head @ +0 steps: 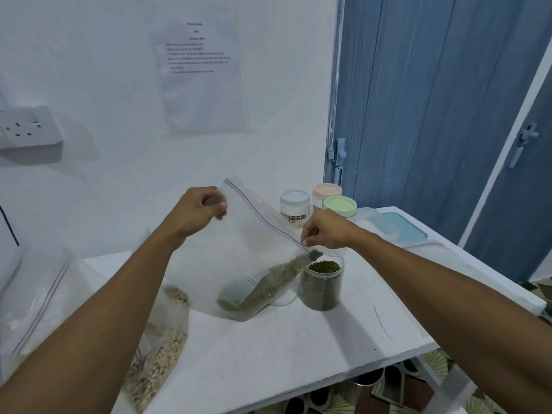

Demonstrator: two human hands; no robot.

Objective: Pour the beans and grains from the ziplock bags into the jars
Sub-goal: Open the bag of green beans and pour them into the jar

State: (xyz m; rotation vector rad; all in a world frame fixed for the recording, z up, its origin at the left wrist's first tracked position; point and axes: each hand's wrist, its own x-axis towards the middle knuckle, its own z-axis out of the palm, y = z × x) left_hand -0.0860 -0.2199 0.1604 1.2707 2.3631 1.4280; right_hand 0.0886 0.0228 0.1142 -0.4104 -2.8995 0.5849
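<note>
Nearest, low on the left: a clear bag of pale grains (pixel 161 363), slumped on the white surface (pixel 268 369). Further left, another clear zip bag (pixel 35 294), contents too blurred to tell.

Further in, at mid-surface: an open clear jar (pixel 321 286), upright, filled with dark green beans (pixel 324 266) almost to the rim. Held over it, a clear ziplock bag (pixel 254 234), tilted, zip edge sloping from upper left down to lower right, low corner right at the jar's mouth. More of the same beans inside, gathered along the bag's lower side and up toward that corner. Clamped on the bag's high corner: the left hand (pixel 194 213), fingers curled round the plastic. Pinching the zip edge just above the jar: the right hand (pixel 324 230).

Behind the hands, close together: three closed jars, one with a white lid (pixel 294 197), one with a pink lid (pixel 327 189), one with a green lid (pixel 340 204). To their right, a clear box (pixel 403 228) with a blue top. On the far wall, a printed sheet (pixel 203 76); at the left, a socket (pixel 30 127); at the right, a blue door (pixel 433 100).
</note>
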